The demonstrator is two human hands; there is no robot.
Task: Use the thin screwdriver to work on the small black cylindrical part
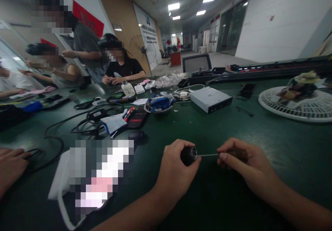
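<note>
The left hand (172,172) is gripping a dark cylinder (188,155) over the worktop (298,151). The right hand (252,161) is holding a tool (209,155) — its thin shaft is pointing leftward, to the cylinder's end (contact I cannot tell).

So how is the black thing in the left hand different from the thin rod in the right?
The black thing is chunky and dark, but the thin rod is skinny and pale. The left hand curls round the black thing, while the thin rod pokes out of the right hand. Both are being held.
</note>
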